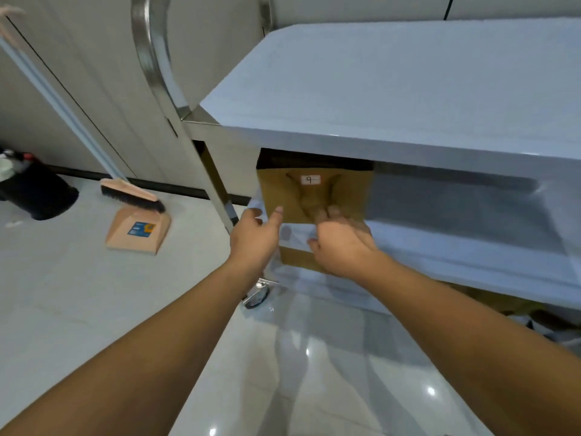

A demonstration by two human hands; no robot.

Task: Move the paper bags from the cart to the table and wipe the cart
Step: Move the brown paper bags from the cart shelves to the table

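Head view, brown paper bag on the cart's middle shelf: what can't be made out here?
- Brown paper bag with a white label: top hidden in shadow under the white cart top; contents unseen.
- Right hand: fingertips blurred against the bag, so touching or gripping cannot be told.
- Left hand: open beside the bag's left edge; contact unclear.
- Brown items on the bottom shelf: mostly hidden by the middle shelf.

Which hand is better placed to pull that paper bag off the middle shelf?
Probably the right hand: its fingers already touch the paper bag. The left hand hovers open beside the bag's edge.
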